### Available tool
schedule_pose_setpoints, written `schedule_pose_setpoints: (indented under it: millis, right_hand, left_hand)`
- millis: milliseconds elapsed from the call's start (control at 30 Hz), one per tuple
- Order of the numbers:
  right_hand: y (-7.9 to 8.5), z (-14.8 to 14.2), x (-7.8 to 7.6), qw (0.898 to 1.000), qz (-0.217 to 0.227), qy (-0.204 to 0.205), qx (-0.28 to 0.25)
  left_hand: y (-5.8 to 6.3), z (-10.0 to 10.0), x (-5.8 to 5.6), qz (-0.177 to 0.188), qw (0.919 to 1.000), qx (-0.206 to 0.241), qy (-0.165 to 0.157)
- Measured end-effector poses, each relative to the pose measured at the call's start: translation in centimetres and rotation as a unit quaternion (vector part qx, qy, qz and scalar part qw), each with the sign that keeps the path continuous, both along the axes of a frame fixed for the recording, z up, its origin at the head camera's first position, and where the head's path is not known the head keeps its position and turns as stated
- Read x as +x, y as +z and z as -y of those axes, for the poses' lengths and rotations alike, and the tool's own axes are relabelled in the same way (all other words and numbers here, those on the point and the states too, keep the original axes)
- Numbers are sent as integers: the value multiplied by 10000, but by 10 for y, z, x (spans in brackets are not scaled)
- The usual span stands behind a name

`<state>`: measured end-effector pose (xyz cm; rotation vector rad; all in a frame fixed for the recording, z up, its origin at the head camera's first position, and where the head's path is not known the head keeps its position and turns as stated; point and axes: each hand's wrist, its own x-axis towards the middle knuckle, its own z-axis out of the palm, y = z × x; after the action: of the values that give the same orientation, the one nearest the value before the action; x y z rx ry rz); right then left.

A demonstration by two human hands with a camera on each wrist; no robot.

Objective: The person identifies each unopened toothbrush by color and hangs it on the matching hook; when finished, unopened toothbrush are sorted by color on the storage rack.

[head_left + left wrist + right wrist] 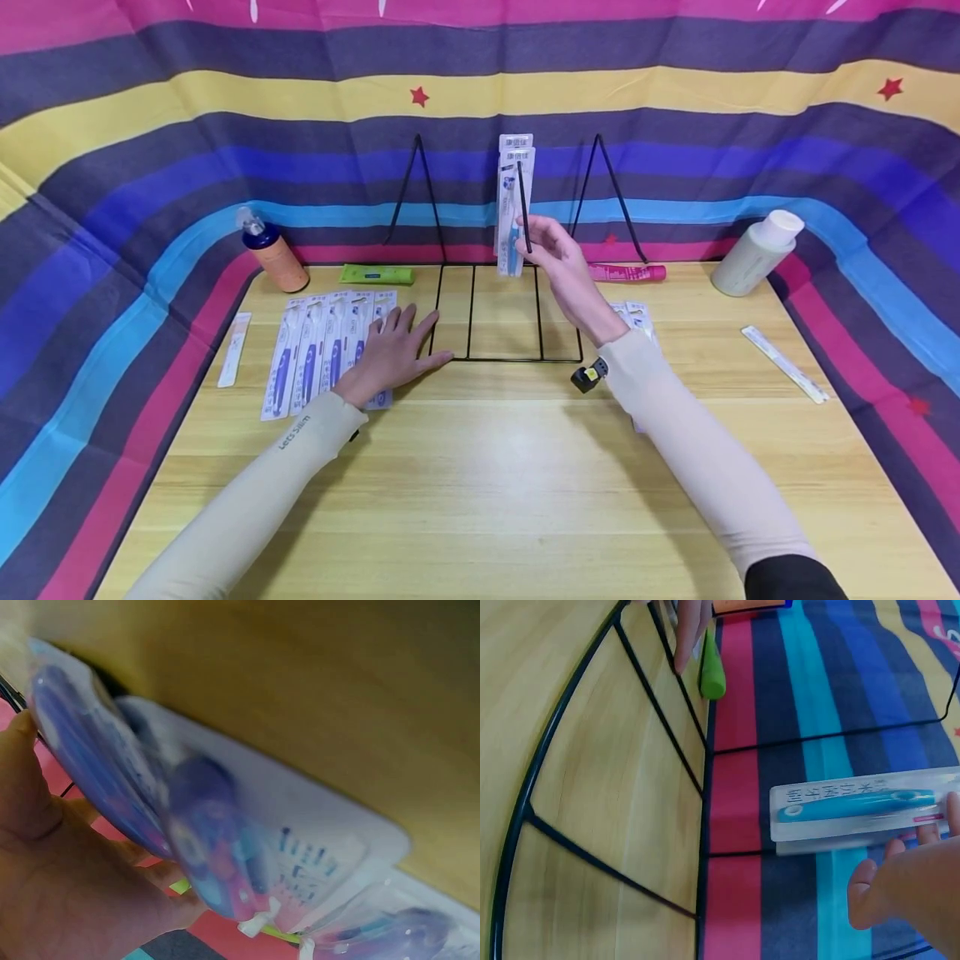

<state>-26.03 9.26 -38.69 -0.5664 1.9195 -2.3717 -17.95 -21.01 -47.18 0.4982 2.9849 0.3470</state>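
My right hand (564, 265) is at a carded toothbrush (512, 208) with a blue handle, its fingertips pinching the pack's edge. The pack hangs upright in front of another pack on the black wire rack (468, 312), and a black prong crosses it. In the right wrist view, fingers (928, 832) overlap the pack's (859, 802) edge; the thumb is hidden. My left hand (397, 346) rests with spread fingers at the rack's left base corner, partly over a row of purple-handled toothbrush packs (307, 358).
A green tube (377, 274) and an amber-and-blue pump bottle (273, 250) are at the back left. At the back right are a pink tube (626, 273) and a white-capped bottle (757, 252). Narrow packs (235, 350) lie near both sides, and more packs (637, 315) lie under my right forearm.
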Motion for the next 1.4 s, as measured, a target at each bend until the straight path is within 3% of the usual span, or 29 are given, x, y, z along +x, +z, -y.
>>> schedule_pose_setpoints:
  millis: [233,433,567,667,800,900,1167,1400]
  right_hand:
    - [-15,-27,1,9998,-37,-186,61]
    - [-34,-79,20,9980,46,-472,425]
    - [-44,-117,38,9910,314,-786,1037]
    - [-49,-141,54,9716,621,-1131,1986]
    - [-58,-168,72,9277,954,-1430,3312]
    - [-66,-184,80,9006,981,-1479,3967]
    - [-72,-207,90,8529,1356,-1089,4923]
    - [-68,-209,92,8325,1462,-1073,5235]
  left_hand:
    - [1,-2,-1,85,9999,16,60]
    - [2,-3,-2,87,9999,15,68]
    - [3,-2,-1,69,10000,18,60]
    - [3,-2,-1,43,10000,5,50]
    - [2,-3,-2,10,10000,-29,21]
    - [2,-3,-2,6,10000,-44,26]
    - [1,-2,0,101,9999,8,53]
    - [1,-2,0,81,10000,-19,48]
